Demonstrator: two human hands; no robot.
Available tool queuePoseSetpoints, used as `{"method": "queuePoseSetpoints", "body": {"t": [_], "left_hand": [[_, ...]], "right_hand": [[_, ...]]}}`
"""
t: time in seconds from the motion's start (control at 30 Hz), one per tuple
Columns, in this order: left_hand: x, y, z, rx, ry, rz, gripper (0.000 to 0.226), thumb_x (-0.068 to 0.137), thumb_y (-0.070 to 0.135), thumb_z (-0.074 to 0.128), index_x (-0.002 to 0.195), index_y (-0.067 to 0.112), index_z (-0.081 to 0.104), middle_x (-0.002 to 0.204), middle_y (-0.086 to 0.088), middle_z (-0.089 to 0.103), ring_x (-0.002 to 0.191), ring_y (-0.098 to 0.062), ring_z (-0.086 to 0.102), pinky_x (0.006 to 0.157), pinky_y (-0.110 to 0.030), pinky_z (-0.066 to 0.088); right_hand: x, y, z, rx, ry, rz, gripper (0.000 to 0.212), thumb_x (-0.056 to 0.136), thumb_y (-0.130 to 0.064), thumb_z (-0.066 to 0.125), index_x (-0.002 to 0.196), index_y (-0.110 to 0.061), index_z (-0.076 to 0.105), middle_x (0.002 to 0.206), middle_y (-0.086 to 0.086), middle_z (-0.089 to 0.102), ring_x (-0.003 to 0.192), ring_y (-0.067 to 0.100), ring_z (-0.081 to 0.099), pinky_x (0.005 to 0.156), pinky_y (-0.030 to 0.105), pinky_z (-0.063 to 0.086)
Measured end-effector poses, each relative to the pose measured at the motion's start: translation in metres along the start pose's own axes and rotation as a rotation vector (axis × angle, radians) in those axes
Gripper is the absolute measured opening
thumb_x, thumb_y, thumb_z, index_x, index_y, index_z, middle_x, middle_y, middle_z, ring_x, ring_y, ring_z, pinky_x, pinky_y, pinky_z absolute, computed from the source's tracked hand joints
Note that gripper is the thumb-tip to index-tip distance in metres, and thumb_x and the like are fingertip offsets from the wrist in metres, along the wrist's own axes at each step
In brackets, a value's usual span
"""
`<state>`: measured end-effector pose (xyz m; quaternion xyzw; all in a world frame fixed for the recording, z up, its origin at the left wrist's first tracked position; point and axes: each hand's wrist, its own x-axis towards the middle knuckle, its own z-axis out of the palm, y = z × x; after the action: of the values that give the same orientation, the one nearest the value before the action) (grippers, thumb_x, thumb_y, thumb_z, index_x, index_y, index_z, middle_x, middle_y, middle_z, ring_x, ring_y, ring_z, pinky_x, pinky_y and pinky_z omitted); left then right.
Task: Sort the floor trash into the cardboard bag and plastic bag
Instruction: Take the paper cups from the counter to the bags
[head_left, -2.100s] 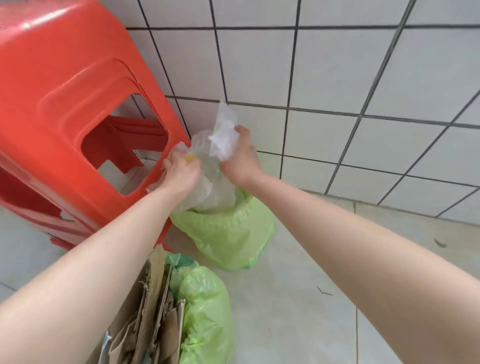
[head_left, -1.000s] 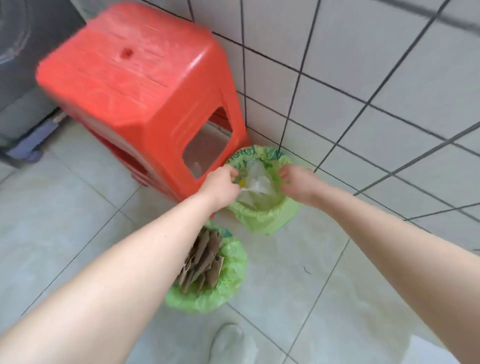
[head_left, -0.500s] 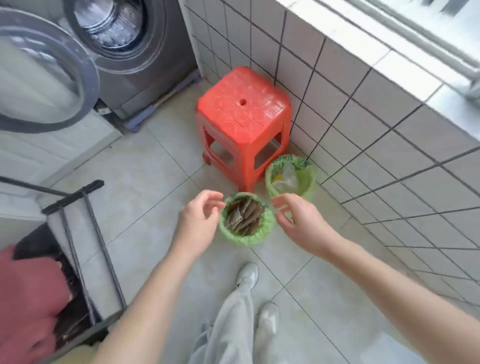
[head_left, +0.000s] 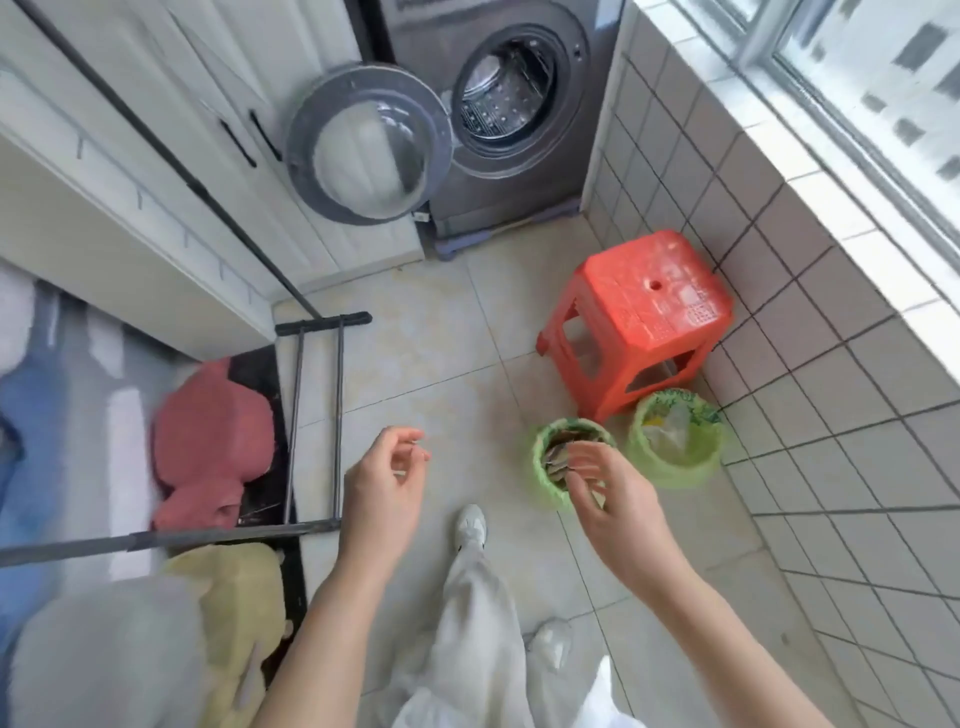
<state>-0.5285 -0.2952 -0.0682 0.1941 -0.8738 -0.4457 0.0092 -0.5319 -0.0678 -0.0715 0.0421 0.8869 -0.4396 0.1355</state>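
Observation:
Two green bags stand on the tiled floor by the wall. The nearer cardboard bag (head_left: 540, 467) holds brown cardboard pieces, and my right hand (head_left: 608, 493) partly covers it. The plastic bag (head_left: 675, 467) sits to its right, next to the tiled wall, with clear plastic film inside. My right hand hovers above the cardboard bag, fingers loosely curled and apart, nothing in them. Farther left, over bare floor, my left hand (head_left: 382, 493) is also held up with fingers apart and empty. No loose trash shows on the floor.
A red plastic stool (head_left: 639, 317) stands just behind the bags. A washing machine (head_left: 498, 114) with its door (head_left: 369, 145) swung open is at the back. A metal drying rack (head_left: 311, 415) with clothes is on the left. My legs and white shoes (head_left: 470, 525) are below.
Both hands let go of the clear plastic into the plastic bag and drew back empty. The view rose and pulled away from the bags, showing the whole room.

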Motion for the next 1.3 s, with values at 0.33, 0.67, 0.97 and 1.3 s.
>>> {"method": "queuePoseSetpoints", "body": {"t": [0.33, 0.67, 0.97, 1.3], "left_hand": [[0.131, 0.014, -0.077, 0.01, 0.102, -0.005, 0.015, 0.087, 0.011, 0.058, 0.098, 0.019, 0.063, 0.083, 0.002, 0.069, 0.074, -0.014, 0.063, 0.07, -0.023, 0.048], [0.334, 0.049, -0.151, 0.053, 0.126, 0.089, 0.015, 0.089, 0.016, 0.056, 0.101, 0.02, 0.064, 0.08, 0.002, 0.066, 0.074, -0.016, 0.062, 0.073, -0.029, 0.05], [0.499, 0.105, -0.166, 0.058, 0.156, 0.166, 0.016, 0.09, 0.018, 0.055, 0.102, 0.022, 0.063, 0.083, 0.004, 0.067, 0.076, -0.015, 0.061, 0.075, -0.027, 0.049], [0.67, 0.175, -0.16, 0.079, 0.199, 0.176, 0.017, 0.088, 0.013, 0.057, 0.103, 0.019, 0.063, 0.09, 0.004, 0.067, 0.082, -0.01, 0.06, 0.075, -0.02, 0.043]], "right_hand": [[0.13, -0.125, 0.04, -0.065, -0.029, -0.16, 0.024, 0.092, -0.01, 0.053, 0.115, -0.01, 0.06, 0.111, 0.002, 0.064, 0.102, 0.011, 0.061, 0.093, 0.032, 0.049], [0.303, -0.27, 0.081, -0.048, 0.029, -0.226, 0.027, 0.092, -0.013, 0.053, 0.118, -0.015, 0.059, 0.109, -0.002, 0.066, 0.103, 0.013, 0.061, 0.091, 0.03, 0.047], [0.458, -0.349, 0.061, 0.009, 0.085, -0.28, 0.026, 0.092, -0.012, 0.052, 0.117, -0.016, 0.059, 0.11, 0.0, 0.065, 0.102, 0.012, 0.061, 0.09, 0.027, 0.048], [0.643, -0.425, 0.018, -0.054, 0.03, -0.39, 0.026, 0.094, -0.015, 0.05, 0.119, -0.016, 0.058, 0.119, -0.001, 0.062, 0.11, 0.011, 0.058, 0.095, 0.031, 0.048]]}}
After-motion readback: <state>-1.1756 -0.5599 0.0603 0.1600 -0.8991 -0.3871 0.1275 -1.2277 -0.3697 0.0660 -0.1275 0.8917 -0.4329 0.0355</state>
